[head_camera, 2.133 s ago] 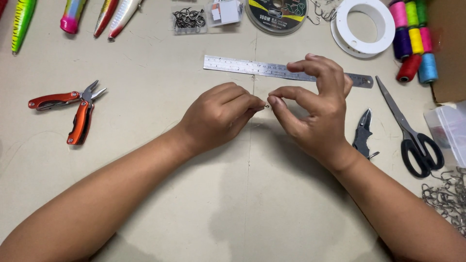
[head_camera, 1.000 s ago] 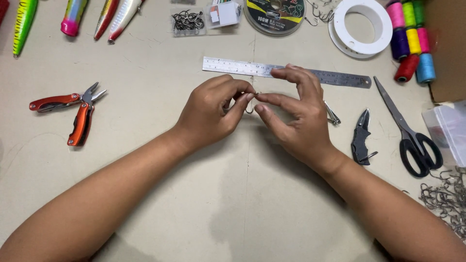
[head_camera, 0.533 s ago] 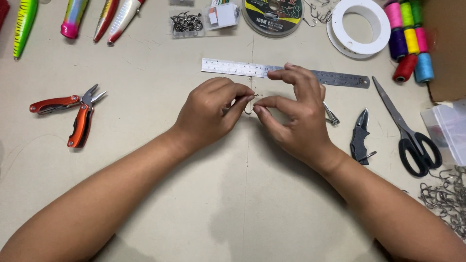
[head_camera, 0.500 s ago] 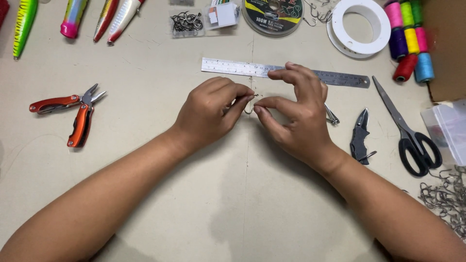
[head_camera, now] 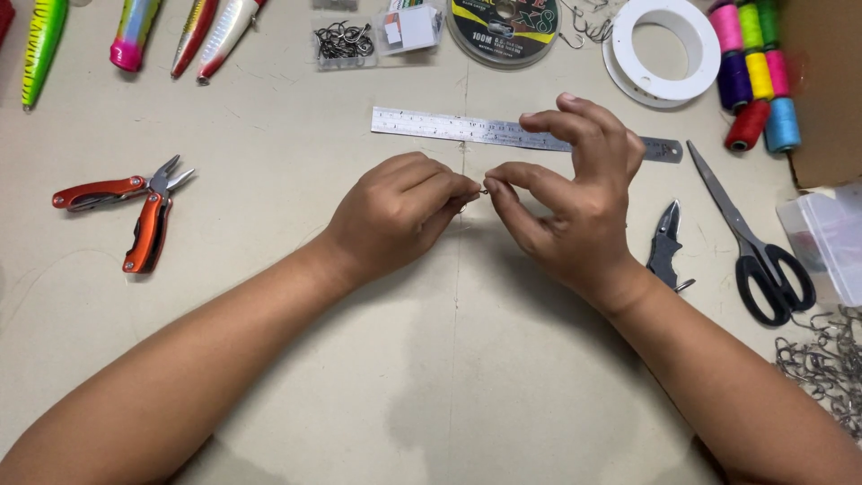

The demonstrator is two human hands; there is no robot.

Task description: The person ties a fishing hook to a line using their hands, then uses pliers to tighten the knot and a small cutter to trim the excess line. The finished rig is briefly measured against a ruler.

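- While both hands meet at the middle of the tabletop [head_camera: 269,377], the left hand [head_camera: 400,211] is curled narrow, fingertips pinched on a tiny metal piece [head_camera: 484,190] (too small to identify).
- The right hand [head_camera: 566,211] pinches the same piece with thumb and forefinger, its other fingers lifted over a steel ruler [head_camera: 449,126].
- Orange-handled pliers [head_camera: 135,211] lie well apart at the left.
- Black scissors [head_camera: 754,247] and a small dark tool [head_camera: 666,244] lie at the right.
- Thread spools [head_camera: 754,76] and a white reel [head_camera: 664,49] sit far right.
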